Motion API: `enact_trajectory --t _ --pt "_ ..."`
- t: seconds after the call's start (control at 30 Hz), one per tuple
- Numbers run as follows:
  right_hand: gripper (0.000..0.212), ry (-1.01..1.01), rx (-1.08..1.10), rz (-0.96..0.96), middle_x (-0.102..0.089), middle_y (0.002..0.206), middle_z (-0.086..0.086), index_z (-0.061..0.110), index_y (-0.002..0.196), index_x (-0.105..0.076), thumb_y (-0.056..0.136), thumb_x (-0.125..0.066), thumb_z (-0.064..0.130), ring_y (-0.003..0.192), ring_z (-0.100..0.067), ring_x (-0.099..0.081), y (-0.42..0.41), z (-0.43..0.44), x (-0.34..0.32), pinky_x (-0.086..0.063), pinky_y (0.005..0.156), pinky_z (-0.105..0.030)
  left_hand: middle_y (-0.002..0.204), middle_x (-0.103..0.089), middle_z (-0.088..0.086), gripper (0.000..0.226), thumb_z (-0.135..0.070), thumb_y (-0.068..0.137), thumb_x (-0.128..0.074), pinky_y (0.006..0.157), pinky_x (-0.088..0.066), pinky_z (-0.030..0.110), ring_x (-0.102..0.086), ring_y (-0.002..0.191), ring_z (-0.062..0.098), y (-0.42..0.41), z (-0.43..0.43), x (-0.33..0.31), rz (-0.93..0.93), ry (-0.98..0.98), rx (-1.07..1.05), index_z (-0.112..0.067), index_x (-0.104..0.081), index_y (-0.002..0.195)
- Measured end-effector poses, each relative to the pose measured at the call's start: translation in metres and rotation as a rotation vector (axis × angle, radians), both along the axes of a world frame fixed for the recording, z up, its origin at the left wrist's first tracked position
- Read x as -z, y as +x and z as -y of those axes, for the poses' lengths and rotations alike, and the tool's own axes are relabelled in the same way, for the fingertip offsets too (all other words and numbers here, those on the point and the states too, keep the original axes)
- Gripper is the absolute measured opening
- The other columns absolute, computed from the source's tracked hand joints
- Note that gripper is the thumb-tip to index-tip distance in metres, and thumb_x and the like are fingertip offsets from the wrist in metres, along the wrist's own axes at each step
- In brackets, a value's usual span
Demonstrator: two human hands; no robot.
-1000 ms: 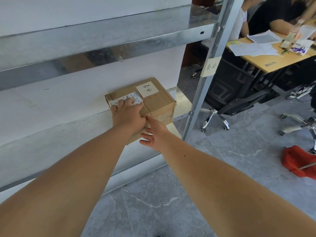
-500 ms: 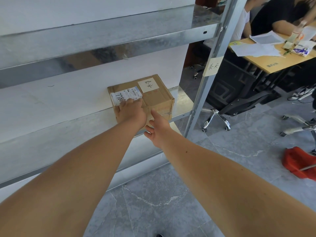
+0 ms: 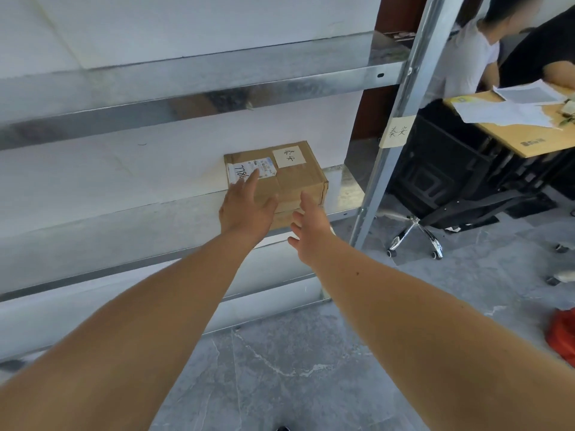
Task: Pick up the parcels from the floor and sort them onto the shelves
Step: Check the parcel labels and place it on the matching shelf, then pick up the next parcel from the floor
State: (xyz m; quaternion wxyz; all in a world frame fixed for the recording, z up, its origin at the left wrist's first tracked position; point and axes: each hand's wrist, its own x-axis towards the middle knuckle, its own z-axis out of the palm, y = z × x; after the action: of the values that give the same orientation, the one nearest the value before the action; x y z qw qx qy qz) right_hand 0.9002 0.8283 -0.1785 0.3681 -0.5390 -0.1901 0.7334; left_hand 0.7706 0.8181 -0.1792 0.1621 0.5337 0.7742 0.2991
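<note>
A brown cardboard parcel (image 3: pixel 295 178) with a white shipping label and a handwritten note sits on the lower metal shelf (image 3: pixel 124 228), pushed back against the white wall. My left hand (image 3: pixel 245 206) lies flat over the parcel's near left corner with its fingers spread; one fingertip reaches the label. My right hand (image 3: pixel 311 228) hovers with fingers apart just in front of the parcel's near edge, and grips nothing.
An upper metal shelf (image 3: pixel 186 88) runs above. A steel upright (image 3: pixel 392 135) with a paper tag stands right of the parcel. Beyond it are a black office chair (image 3: pixel 451 188), a wooden desk (image 3: pixel 529 132) with papers, seated people, and a red object (image 3: pixel 564 334) on the grey floor.
The parcel has slid back to the wall. Both hands have let go: the left hand's fingers have opened out over the top, and the right hand has come off the front edge.
</note>
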Motion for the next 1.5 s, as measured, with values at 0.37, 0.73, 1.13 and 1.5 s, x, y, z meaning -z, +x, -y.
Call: enact_trajectory --t 0.37,0.73,1.13,1.5 --pt "0.073 0.18 -0.278 0.051 -0.038 0.172 -0.002 0.027 0.165 -0.037 0.103 -0.052 0.063 0.159 -0.029 -0.033 0.018 0.07 -0.026 -0.023 0.131 -0.056 0.169 -0.038 -0.007 0.065 -0.063 0.102 -0.051 0.119 -0.033 0.047 -0.04 0.152 0.025 0.043 0.103 -0.029 0.831 0.241 -0.553 -0.041 -0.037 0.162" --pt "0.08 0.253 -0.599 0.03 -0.037 0.172 -0.002 0.024 0.165 -0.037 0.101 -0.049 0.069 0.159 -0.029 -0.032 -0.024 0.163 -0.042 -0.025 0.128 -0.052 0.172 -0.032 -0.012 0.072 -0.069 0.099 -0.047 0.125 -0.022 0.048 -0.03 0.158 0.022 0.009 0.226 -0.034 0.968 0.342 -0.762 -0.039 -0.034 0.163" --pt "0.071 0.273 -0.823 -0.096 -0.043 0.169 -0.004 0.027 0.16 -0.046 0.103 -0.047 0.068 0.154 -0.029 -0.042 -0.175 0.276 -0.068 -0.036 0.119 -0.051 0.168 -0.04 -0.006 0.069 -0.069 0.097 -0.05 0.121 -0.029 0.05 -0.038 0.154 0.026 -0.114 0.363 -0.045 0.899 0.495 -1.032 -0.043 -0.04 0.16" --pt "0.071 0.259 -1.082 -0.159 -0.038 0.172 -0.009 0.022 0.163 -0.042 0.106 -0.047 0.063 0.158 -0.029 -0.038 -0.344 0.395 -0.081 -0.032 0.128 -0.052 0.164 -0.046 -0.007 0.063 -0.062 0.102 -0.05 0.113 -0.034 0.041 -0.045 0.145 0.019 -0.264 0.506 -0.046 0.74 0.635 -1.25 -0.034 -0.046 0.158"
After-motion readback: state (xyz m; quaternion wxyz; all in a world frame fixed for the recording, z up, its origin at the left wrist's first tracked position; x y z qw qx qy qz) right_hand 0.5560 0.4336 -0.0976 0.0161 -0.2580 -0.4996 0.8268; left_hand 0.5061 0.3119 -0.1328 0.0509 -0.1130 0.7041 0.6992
